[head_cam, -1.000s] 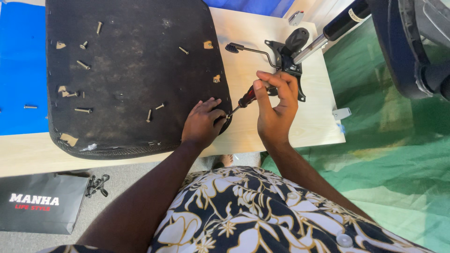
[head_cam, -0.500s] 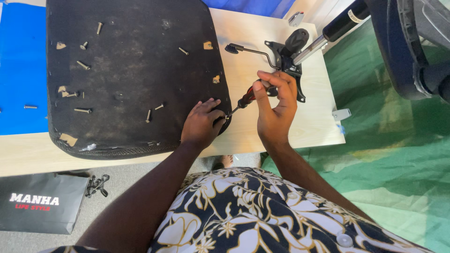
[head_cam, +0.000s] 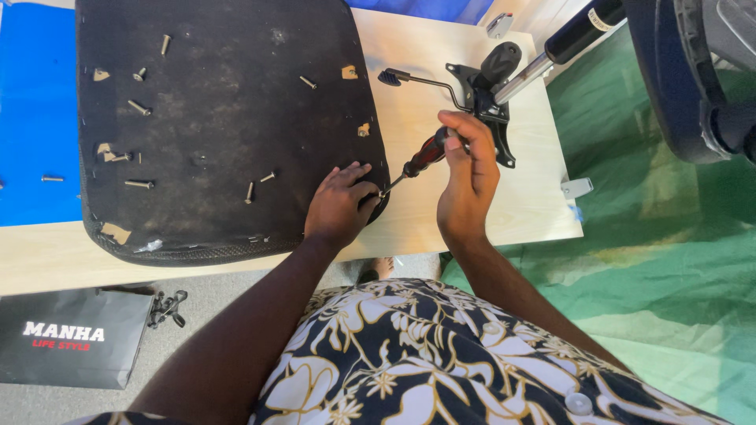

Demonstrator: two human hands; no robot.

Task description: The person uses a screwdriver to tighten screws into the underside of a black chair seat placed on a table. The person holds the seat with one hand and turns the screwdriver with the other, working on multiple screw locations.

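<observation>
Screwdriver slanted at the seat pad's near edge.
Right hand grips its handle; left hand, fingers curled, steadies the tip, seemingly on a screw needing straight pressure.

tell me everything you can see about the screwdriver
The screwdriver has a dark red and black handle, seemingly plastic, and a thin metal shaft. It slants down toward the left, tip low, handle high. The right hand grips the handle from above. The left hand rests at the tip, on the edge of the black seat pad. The tip itself is hidden by the fingers.
</observation>
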